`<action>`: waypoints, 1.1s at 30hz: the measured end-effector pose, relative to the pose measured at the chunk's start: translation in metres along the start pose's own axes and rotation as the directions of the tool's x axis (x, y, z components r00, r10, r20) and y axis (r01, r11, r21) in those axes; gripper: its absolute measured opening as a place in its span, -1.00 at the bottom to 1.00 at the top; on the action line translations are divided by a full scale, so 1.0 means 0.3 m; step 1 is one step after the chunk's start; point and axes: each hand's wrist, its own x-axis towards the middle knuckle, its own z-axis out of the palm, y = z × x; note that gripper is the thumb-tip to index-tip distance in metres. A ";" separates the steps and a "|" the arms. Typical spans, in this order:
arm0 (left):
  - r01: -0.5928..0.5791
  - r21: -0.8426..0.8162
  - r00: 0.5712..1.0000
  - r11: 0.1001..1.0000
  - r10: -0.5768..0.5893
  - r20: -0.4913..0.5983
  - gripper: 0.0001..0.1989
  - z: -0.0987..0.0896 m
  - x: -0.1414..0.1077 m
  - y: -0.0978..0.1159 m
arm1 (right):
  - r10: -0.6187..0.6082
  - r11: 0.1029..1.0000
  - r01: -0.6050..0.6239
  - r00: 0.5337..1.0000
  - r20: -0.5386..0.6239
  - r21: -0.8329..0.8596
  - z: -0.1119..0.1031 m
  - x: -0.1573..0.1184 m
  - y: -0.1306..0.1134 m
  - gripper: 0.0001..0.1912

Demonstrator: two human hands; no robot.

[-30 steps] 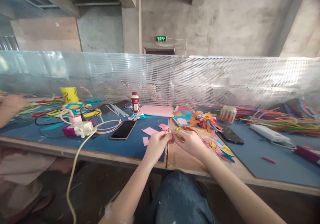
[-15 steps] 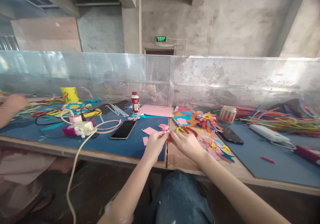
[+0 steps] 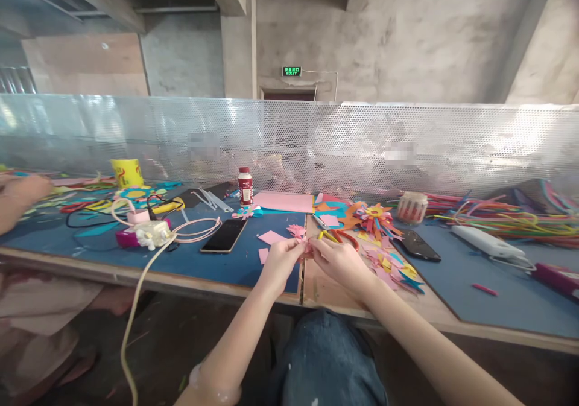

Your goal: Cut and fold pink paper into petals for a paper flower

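Note:
Both hands meet at the table's front middle. My left hand (image 3: 283, 260) is closed, its fingertips pinching a small pink paper piece (image 3: 307, 248). From the other side my right hand (image 3: 337, 259) pinches the same piece, its fingers also closed. A pink paper flower (image 3: 297, 231) lies just beyond my left fingertips. Pliers with yellow and orange handles (image 3: 347, 239) lie behind my right hand, which partly covers them. Pink paper squares (image 3: 271, 237) rest left of the hands. To the right are pink and yellow paper scraps (image 3: 384, 264) and an orange and red paper flower (image 3: 375, 216).
Left of my hands lie a black phone (image 3: 224, 236), a power strip (image 3: 151, 235) with cables and a red bottle (image 3: 245, 186). On the right are another phone (image 3: 418, 245), a jar (image 3: 412, 207) and a white power strip (image 3: 487, 242). Another person's hand (image 3: 27, 192) is at far left.
My hands stay almost in place, with slight finger movement at the pink paper. The other person's hand at the far left has shifted a little.

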 end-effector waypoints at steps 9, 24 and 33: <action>-0.136 0.148 0.990 0.980 0.129 0.056 -0.78 0.009 -0.001 -0.021 | 0.321 0.633 -0.337 0.934 0.160 0.697 -0.004 0.018 0.003 -0.76; -0.113 0.083 0.987 0.990 0.102 0.121 -0.77 0.010 0.004 -0.030 | 0.328 0.465 -0.389 0.910 0.254 0.795 -0.024 0.015 0.014 -0.76; -0.098 0.037 0.991 0.995 0.094 0.090 -0.82 0.016 -0.005 -0.010 | 0.356 0.489 -0.388 0.906 0.227 0.782 -0.018 0.014 0.013 -0.76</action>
